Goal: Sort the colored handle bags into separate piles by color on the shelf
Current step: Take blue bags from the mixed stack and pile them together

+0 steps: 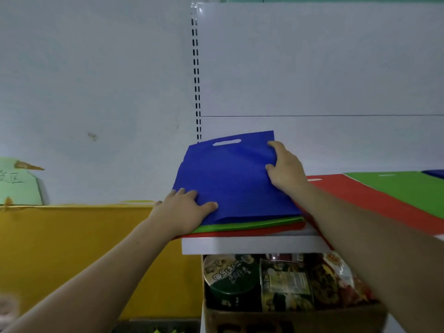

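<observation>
Blue non-woven fabric bag [230,179] with die-cut slot handle, matte and flat, tops a stack at 6 o'clock on the white metal shelf [252,245]; far edge tilted up. Under it, a green bag edge [252,224], then a red bag edge [240,233].

Left hand [185,207] pinches the near-left corner, thumb on top. Right hand [286,169] clamps the right edge.

At 3 o'clock: flat red bag [372,200], flat green bag [403,188].

Below the shelf: instant-noodle bowl [228,272], print blurred. At 9 o'clock: green paper sign [16,181], handwriting illegible.
</observation>
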`<state>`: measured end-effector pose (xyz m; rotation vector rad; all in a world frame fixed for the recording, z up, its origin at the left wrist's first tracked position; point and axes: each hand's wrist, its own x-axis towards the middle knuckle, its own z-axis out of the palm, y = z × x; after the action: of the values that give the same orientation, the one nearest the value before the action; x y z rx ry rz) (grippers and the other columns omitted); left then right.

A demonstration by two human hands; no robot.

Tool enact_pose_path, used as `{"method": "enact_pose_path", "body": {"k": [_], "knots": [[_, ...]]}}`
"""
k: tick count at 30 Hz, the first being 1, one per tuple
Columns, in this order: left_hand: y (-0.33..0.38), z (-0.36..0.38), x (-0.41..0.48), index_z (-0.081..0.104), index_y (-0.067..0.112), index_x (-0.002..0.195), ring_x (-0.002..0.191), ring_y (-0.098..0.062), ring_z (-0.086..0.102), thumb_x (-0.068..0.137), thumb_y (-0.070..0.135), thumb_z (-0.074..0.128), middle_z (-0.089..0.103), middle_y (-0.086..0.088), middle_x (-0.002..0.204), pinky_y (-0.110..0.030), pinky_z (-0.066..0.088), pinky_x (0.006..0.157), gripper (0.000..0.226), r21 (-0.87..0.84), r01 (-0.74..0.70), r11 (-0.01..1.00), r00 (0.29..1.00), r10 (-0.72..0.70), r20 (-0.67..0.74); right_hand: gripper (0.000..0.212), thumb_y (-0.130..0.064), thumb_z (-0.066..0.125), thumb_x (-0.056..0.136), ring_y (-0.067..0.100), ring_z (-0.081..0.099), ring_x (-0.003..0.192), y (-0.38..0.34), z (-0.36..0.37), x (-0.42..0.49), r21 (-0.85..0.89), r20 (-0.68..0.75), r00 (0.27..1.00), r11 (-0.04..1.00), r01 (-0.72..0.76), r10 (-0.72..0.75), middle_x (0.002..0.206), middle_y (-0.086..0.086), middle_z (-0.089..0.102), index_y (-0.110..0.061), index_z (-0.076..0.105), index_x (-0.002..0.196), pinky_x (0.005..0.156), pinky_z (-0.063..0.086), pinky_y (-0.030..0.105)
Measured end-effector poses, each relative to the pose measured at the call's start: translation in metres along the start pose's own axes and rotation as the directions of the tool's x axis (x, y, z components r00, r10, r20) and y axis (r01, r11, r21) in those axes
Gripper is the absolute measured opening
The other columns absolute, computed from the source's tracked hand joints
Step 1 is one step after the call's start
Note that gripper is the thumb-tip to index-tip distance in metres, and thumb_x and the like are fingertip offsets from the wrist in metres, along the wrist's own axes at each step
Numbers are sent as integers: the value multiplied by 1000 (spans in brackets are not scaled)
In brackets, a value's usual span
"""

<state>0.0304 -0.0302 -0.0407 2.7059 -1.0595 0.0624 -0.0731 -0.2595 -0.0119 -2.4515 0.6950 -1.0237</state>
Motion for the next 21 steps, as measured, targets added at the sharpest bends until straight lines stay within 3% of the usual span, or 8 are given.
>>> {"method": "enact_pose_path", "body": {"k": [2, 5, 8, 11, 16, 19, 21], "knots": [[-1, 0, -1, 33, 21, 141, 128, -27, 37, 83, 75, 27, 39, -8, 140, -48, 34, 106, 80, -41, 11, 999, 1000, -12, -14, 54, -7, 47, 94, 24, 49, 121, -5, -3, -7, 69, -52, 998, 997, 39, -35, 140, 2, 45, -23, 33, 144, 92, 37, 24], [0, -1, -6, 30, 21, 144, 129, -26, 38, 83, 71, 39, 37, -6, 143, -42, 36, 106, 79, -248, 28, 968, 996, -47, -70, 52, -5, 46, 95, 15, 40, 131, -11, -9, -14, 216, -147, 985, 969, 118, -87, 146, -5, 39, -23, 36, 143, 103, 30, 20], [-3, -6, -11, 29, 22, 145, 124, -24, 46, 83, 62, 53, 40, -2, 143, -41, 43, 102, 78, -471, 47, 881, 983, -125, -136, 51, -5, 48, 95, 9, 39, 129, -19, -18, -18, 337, -237, 968, 927, 166, -88, 144, -9, 39, -24, 38, 141, 104, 32, 16], [-4, -14, -14, 35, 25, 141, 110, -22, 54, 84, 47, 64, 47, 2, 131, -42, 51, 91, 68, -665, 33, 746, 956, -217, -197, 49, -4, 50, 94, 11, 46, 123, -23, -28, -18, 457, -322, 943, 859, 232, -84, 136, -10, 44, -25, 41, 138, 106, 40, 26], [-3, -24, -23, 49, 25, 130, 92, -15, 58, 88, 18, 65, 54, 1, 121, -32, 54, 72, 46, -812, -104, 575, 910, -275, -311, 49, -5, 50, 94, 5, 55, 103, -26, -45, -17, 586, -309, 950, 780, 218, -34, 123, -9, 48, -37, 41, 131, 76, 47, 7], [-3, -26, -34, 51, 32, 126, 89, -21, 65, 90, 11, 61, 61, 2, 110, -38, 58, 67, 42, -885, -144, 443, 929, -247, -275, 49, -5, 50, 94, 4, 57, 96, -28, -55, -21, 595, -333, 943, 775, 213, -4, 123, -5, 50, -42, 42, 126, 71, 49, 8], [-4, -26, -43, 52, 35, 124, 87, -21, 66, 91, 10, 59, 62, 7, 106, -39, 59, 67, 42, -896, -173, 410, 936, -214, -279, 50, -3, 49, 93, 0, 56, 99, -29, -62, -29, 581, -353, 936, 786, 210, 11, 125, -9, 50, -39, 43, 127, 74, 47, 6]]}}
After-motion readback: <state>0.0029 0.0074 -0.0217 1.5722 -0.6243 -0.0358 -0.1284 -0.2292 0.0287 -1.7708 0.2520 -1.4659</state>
